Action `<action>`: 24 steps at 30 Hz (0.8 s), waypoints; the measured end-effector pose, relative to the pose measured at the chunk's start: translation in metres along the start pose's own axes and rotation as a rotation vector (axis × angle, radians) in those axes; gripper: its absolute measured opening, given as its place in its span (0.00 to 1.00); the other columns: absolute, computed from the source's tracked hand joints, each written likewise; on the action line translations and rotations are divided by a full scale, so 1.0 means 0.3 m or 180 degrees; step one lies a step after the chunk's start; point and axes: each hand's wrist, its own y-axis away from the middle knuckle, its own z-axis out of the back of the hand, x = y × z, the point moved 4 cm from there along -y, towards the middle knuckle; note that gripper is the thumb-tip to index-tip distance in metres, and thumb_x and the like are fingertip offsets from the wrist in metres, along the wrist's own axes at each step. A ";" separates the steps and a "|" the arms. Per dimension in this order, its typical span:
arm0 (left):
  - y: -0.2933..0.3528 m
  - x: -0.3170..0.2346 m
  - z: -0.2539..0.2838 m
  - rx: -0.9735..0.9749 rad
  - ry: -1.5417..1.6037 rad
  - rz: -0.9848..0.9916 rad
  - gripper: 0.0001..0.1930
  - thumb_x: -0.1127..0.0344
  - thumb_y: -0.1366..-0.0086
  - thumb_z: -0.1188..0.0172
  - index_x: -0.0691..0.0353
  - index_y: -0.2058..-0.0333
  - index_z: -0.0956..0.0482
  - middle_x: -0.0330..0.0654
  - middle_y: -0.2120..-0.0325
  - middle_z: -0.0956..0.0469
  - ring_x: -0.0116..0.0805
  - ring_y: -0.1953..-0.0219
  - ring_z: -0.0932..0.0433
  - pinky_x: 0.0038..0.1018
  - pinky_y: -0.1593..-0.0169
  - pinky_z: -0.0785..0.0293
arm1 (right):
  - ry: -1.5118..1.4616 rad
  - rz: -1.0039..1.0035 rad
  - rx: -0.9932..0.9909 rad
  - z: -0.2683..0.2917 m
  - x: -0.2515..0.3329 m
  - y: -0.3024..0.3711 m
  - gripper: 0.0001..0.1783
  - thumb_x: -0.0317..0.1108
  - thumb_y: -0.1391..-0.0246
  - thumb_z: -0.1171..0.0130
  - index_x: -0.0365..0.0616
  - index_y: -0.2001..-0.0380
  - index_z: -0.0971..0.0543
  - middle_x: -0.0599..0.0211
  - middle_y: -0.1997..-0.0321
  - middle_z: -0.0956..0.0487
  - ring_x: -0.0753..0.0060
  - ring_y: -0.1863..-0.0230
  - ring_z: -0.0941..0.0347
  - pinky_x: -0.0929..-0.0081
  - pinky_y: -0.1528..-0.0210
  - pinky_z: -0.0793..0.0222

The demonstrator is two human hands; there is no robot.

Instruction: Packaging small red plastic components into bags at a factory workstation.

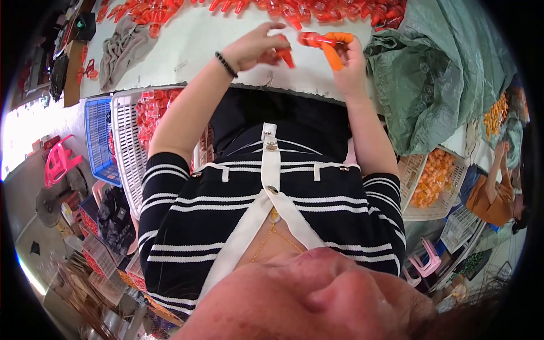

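Observation:
Over the white table [187, 56], my left hand [258, 48] has its fingers curled about a small red tapered plastic piece [286, 56], slightly smeared by motion. Close by on the right, my right hand [350, 62] wears orange covers on its thumb and one finger. Between these covered fingers it pinches a red, partly clear plastic piece [310, 39], which points toward my left hand. The two held pieces are apart. A heap of similar red pieces [334, 11] lies along the table's far side.
A grey cloth [122, 51] lies on the table's left. Green plastic sheeting [408, 85] bunches at the right. Below the left edge stand a white basket [126, 141] of red pieces and a blue crate [101, 139]. An orange-filled basket [419, 212] and another person [493, 195] are at right.

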 end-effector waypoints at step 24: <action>0.144 0.093 -0.133 0.0008 0.1820 0.0293 0.15 0.59 0.31 0.53 0.63 0.54 0.29 0.33 0.75 0.29 0.20 0.81 0.36 0.15 0.80 0.45 | 0.6093 -0.2153 -0.1427 0.856 0.071 0.198 0.20 0.44 0.45 0.43 0.48 0.51 0.27 0.55 0.58 0.23 0.51 0.55 0.26 0.58 0.54 0.30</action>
